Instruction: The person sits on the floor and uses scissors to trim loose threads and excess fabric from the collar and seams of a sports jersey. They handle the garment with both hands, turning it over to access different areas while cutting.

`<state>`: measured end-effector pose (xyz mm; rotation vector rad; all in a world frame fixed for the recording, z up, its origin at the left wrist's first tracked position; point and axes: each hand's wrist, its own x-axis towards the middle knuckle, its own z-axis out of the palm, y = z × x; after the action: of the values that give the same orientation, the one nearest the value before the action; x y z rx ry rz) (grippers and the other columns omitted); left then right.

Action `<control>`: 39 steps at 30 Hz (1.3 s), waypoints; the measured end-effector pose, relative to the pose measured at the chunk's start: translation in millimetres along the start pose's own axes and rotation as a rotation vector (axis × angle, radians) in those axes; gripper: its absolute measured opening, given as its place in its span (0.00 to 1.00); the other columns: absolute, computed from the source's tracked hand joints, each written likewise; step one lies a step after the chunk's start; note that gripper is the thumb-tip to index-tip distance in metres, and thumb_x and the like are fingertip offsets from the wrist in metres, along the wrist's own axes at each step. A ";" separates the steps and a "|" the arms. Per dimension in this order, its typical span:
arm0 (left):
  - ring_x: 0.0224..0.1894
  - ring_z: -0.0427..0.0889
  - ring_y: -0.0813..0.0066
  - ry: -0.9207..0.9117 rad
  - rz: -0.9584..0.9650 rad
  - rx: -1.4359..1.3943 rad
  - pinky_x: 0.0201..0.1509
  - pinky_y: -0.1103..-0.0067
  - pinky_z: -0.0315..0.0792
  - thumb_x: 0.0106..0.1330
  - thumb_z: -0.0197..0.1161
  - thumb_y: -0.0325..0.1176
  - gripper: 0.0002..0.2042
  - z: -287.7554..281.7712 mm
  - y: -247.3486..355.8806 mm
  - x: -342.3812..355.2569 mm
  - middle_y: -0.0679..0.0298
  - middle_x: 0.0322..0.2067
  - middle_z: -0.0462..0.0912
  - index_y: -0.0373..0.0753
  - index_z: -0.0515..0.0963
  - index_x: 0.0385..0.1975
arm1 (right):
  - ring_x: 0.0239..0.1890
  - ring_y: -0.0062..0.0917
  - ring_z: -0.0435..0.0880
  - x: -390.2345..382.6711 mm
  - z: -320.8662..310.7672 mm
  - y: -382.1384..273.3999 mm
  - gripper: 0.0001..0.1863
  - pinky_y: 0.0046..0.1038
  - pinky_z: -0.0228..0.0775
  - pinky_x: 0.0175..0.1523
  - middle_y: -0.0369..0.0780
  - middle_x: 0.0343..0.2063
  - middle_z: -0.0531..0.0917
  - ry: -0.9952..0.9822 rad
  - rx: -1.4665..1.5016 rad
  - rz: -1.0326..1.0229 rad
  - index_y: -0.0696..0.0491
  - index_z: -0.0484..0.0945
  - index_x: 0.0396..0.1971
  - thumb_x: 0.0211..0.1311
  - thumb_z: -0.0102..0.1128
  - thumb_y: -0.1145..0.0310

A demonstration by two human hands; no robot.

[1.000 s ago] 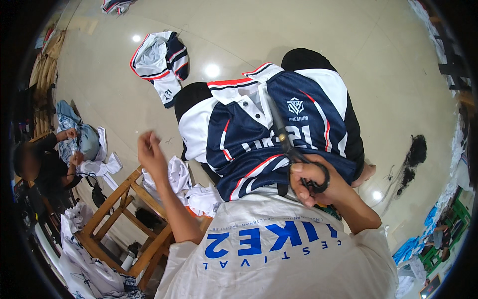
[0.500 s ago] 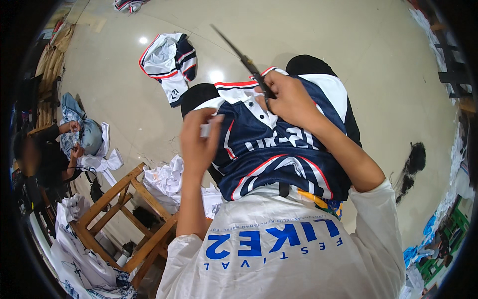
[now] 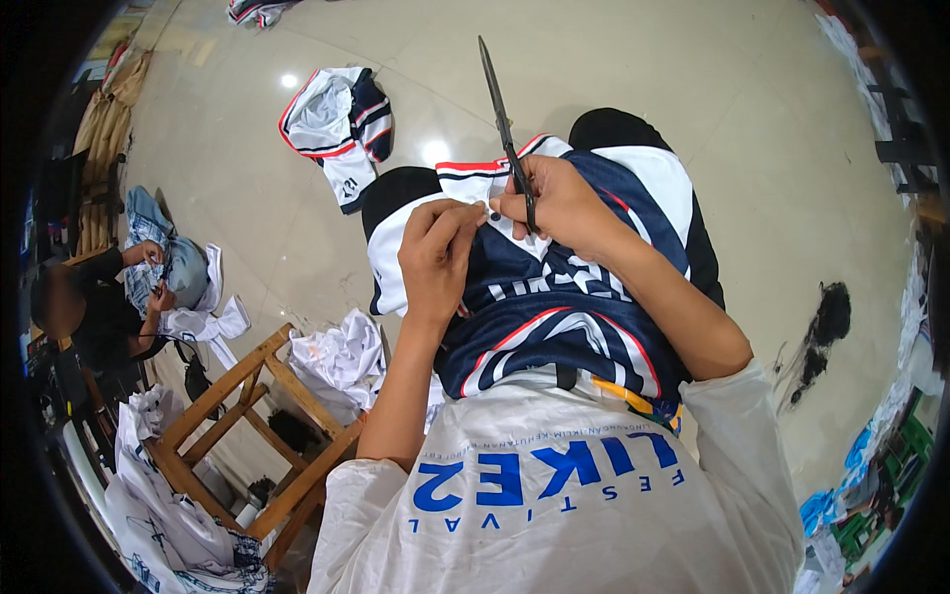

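Scissors (image 3: 508, 139) in right grip (image 3: 559, 203); left grip (image 3: 435, 247) at navy jersey (image 3: 505, 322).

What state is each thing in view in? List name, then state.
Scissors, blades seemingly closed, pointing away
Lap shirt, spread, partly rumpled
Right hand, gripping scissors
Left hand, fingertips pinched together at lap shirt, hold unclear
Floor garment, bunched up
White cloth, heaped
Black fluff, clumped on floor

My left hand (image 3: 433, 255), a second ago off over the floor (image 3: 782, 129), is now at the shirt (image 3: 515, 315), fingertips together beside a button (image 3: 495, 216). My right hand (image 3: 559, 203) has risen from low on the shirt to meet it, and my scissors (image 3: 502, 114) now point beyond the collar (image 3: 467, 174).
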<state>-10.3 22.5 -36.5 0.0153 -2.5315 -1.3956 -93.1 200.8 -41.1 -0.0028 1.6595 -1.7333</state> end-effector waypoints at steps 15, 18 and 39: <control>0.37 0.76 0.56 -0.149 0.131 0.139 0.45 0.68 0.69 0.71 0.61 0.25 0.02 -1.9 -20.8 26.9 0.56 0.33 0.79 0.33 0.77 0.38 | 0.14 0.16 0.78 -52.2 -1.7 -9.6 0.21 0.18 0.60 0.17 0.37 0.19 0.82 0.171 0.047 0.049 0.56 0.75 0.32 0.72 0.63 0.52; 0.37 0.76 0.56 -0.135 0.104 0.086 0.45 0.68 0.70 0.71 0.61 0.25 0.02 0.1 -29.2 28.6 0.56 0.33 0.79 0.33 0.77 0.37 | 0.13 0.16 0.77 -98.0 2.7 -12.7 0.23 0.18 0.59 0.17 0.36 0.17 0.80 -0.025 0.178 0.228 0.54 0.74 0.31 0.74 0.59 0.48; 0.34 0.77 0.60 -0.141 0.040 0.064 0.40 0.70 0.71 0.70 0.63 0.25 0.03 0.0 -27.8 26.8 0.58 0.32 0.82 0.33 0.79 0.38 | 0.12 0.16 0.78 -126.9 9.0 15.6 0.23 0.16 0.59 0.14 0.34 0.14 0.77 -0.269 0.399 0.437 0.51 0.74 0.25 0.73 0.59 0.48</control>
<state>-39.4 4.0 -53.9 -0.1260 -2.6742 -1.3447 12.2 256.5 5.9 0.2799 1.0102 -1.6083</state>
